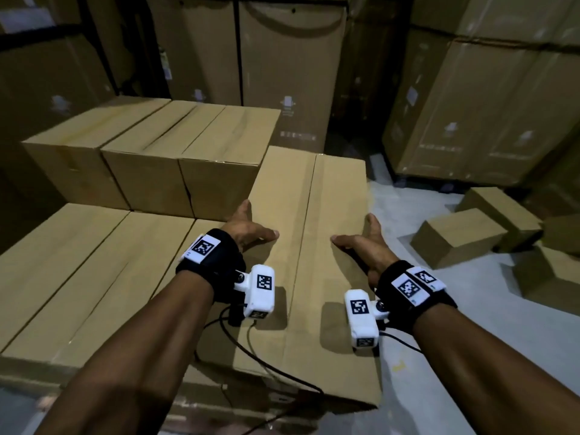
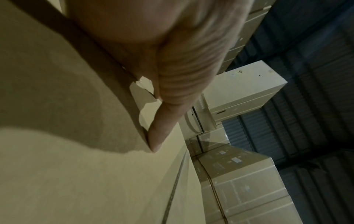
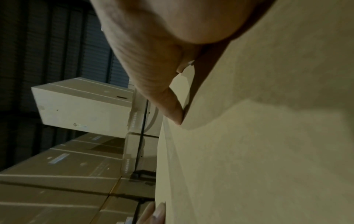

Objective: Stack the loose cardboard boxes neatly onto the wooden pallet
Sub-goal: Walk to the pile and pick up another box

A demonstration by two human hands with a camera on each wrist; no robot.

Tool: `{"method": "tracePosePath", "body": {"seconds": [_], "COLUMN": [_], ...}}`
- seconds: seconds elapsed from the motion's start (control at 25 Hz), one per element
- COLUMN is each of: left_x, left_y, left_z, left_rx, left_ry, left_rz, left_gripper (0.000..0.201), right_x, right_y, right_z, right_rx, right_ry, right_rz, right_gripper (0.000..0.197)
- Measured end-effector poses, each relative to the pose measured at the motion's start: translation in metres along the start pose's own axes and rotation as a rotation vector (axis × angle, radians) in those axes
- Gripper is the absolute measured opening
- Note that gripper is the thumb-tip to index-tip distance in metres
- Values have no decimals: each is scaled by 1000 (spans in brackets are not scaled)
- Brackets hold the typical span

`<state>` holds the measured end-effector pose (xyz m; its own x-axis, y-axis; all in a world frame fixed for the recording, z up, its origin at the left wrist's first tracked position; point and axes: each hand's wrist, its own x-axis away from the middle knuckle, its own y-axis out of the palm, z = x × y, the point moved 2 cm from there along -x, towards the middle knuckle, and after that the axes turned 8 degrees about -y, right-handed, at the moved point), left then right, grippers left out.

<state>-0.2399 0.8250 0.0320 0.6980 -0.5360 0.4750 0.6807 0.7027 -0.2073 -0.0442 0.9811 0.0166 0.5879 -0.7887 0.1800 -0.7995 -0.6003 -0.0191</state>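
Observation:
A long cardboard box (image 1: 301, 199) lies lengthwise away from me on the lower layer of stacked boxes (image 1: 78, 271), with its near end overhanging the stack's front. My left hand (image 1: 251, 226) presses its left edge, thumb flat on top (image 2: 161, 136) and fingers straight down the side. On the right edge my right hand (image 1: 364, 243) mirrors it, thumb on the top face (image 3: 172, 109) and fingertips (image 3: 157, 212) along the side. A row of three boxes (image 1: 150, 152) forms a second layer at the back left. The pallet is hidden beneath the stack.
Several loose boxes (image 1: 461, 237) lie tumbled on the grey floor (image 1: 439, 372) to my right. Tall cartons (image 1: 282, 58) wall off the back, and a wrapped stack (image 1: 470, 120) stands at the right. Black cables (image 1: 282, 375) trail from the wrist cameras over the box's near end.

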Motion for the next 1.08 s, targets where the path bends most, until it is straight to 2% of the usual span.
{"method": "tracePosePath", "body": {"seconds": [0.4, 0.56, 0.76, 1.08], "left_x": [-66, -84, -104, -136], "left_y": [-40, -48, -48, -28], "left_z": [11, 9, 14, 32], "left_rx": [-158, -178, -117, -134], "left_ry": [50, 45, 11, 24], "left_rz": [-169, -199, -234, -194], "left_gripper": [90, 96, 116, 107], "right_x": [-19, -25, -44, -93], "right_y": [54, 66, 70, 54], "right_z": [-1, -1, 0, -6], "right_rx": [-13, 35, 54, 28], "right_ry": [37, 57, 83, 68], "right_rz": [165, 205, 223, 181], "right_gripper": [100, 106, 111, 106]}}
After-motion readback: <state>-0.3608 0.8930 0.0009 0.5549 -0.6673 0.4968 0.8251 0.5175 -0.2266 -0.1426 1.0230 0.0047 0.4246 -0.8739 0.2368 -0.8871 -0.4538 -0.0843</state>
